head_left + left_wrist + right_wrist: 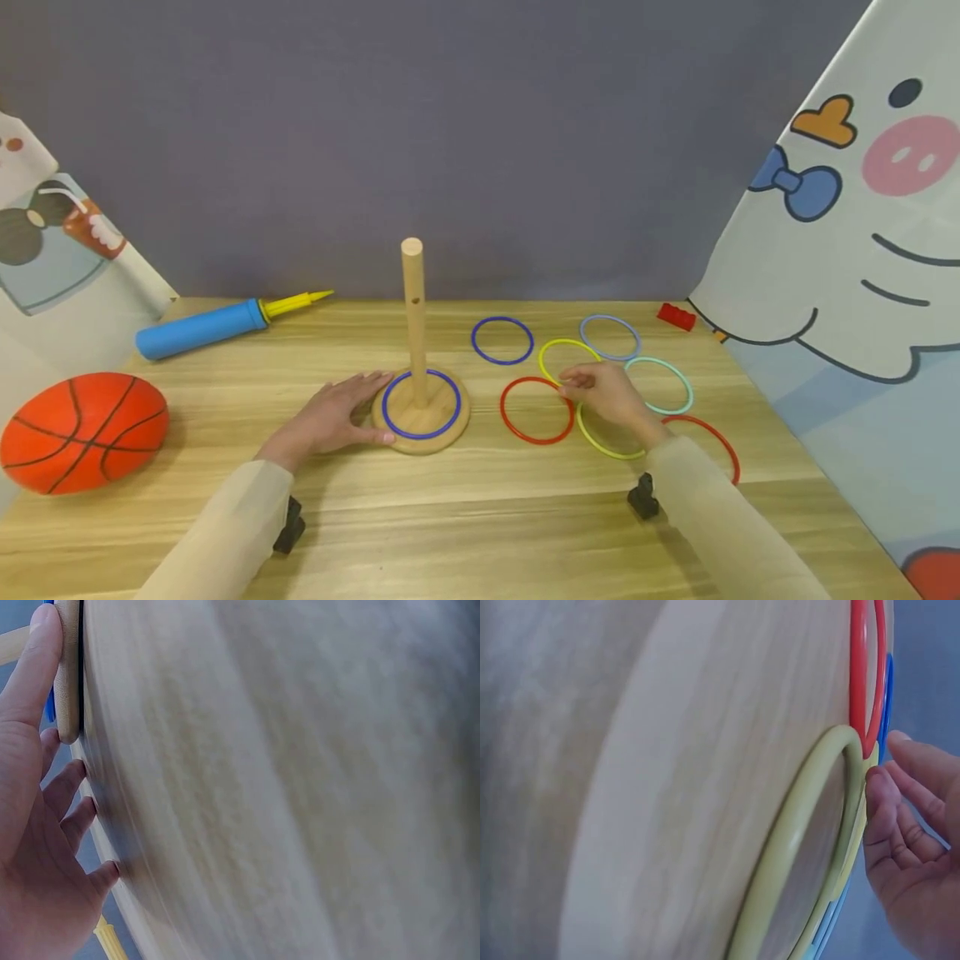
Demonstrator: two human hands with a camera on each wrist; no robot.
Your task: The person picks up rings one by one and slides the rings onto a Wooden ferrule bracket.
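Observation:
A wooden peg stand [420,433] rises mid-table with a blue ring [390,417] around its pole, lying on the round base. My left hand [358,408] lies flat on the table, its straight fingers and thumb [34,667] against the base's left edge [69,682]. Curled over a yellow-green ring [603,448], my right hand [579,385] touches the ring's rim [795,825] with its fingertips [881,787], where that rim meets a red ring [525,435]. The ring lies flat on the table. Whether the fingers pinch it is unclear.
Several loose rings lie on the right half of the wooden table [480,517]: blue [502,360], yellow [551,346], lavender [610,318], mint [678,379], another red [723,446]. A blue pump [202,327] and an orange basketball [82,432] sit left, a red block [676,316] back right.

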